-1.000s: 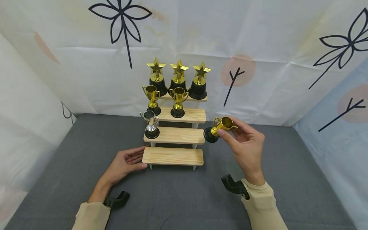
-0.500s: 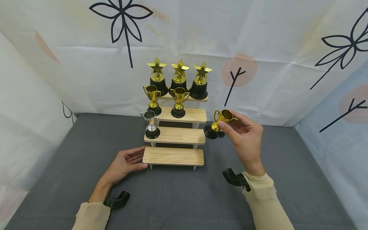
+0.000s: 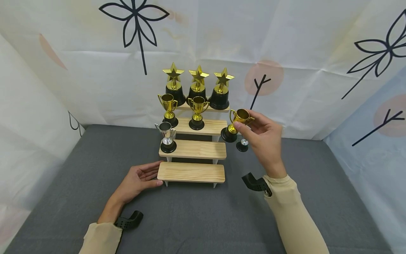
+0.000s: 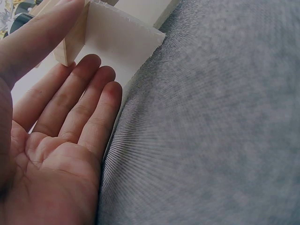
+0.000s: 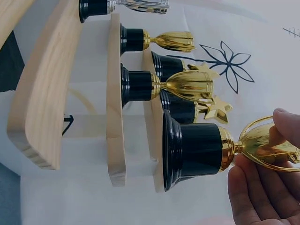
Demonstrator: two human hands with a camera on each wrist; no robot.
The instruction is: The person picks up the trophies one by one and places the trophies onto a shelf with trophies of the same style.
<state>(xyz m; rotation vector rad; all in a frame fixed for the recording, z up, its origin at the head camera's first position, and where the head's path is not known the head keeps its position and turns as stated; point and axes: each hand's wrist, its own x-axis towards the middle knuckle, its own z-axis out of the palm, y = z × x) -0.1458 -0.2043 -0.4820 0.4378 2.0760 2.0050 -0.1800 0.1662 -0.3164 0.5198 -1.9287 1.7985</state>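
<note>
My right hand [image 3: 265,143] pinches a small gold trophy cup [image 3: 232,129] by its bowl, thumb in front. The cup tilts slightly, its black base just off the right end of the second-highest shelf [image 3: 215,126]. In the right wrist view, its base [image 5: 199,149] hangs near that shelf's end. On the same shelf stand two gold trophy cups, one at the left [image 3: 169,109] and one in the middle [image 3: 197,113]. A silver trophy cup [image 3: 167,137] stands one shelf lower. My left hand [image 3: 137,180], fingers extended, touches the left end of the bottom shelf [image 3: 190,172].
Three gold star trophies [image 3: 198,83] stand on the top shelf. Behind my right hand, a silver trophy [image 3: 243,144] with a black base is mostly hidden. The stepped stand sits on a grey cloth [image 3: 196,218] before a patterned white backdrop [image 3: 301,88].
My right hand has lifted the gold cup and carried it slightly left toward the second-highest shelf. The silver trophy behind it has come into view. My left hand has stayed put.
</note>
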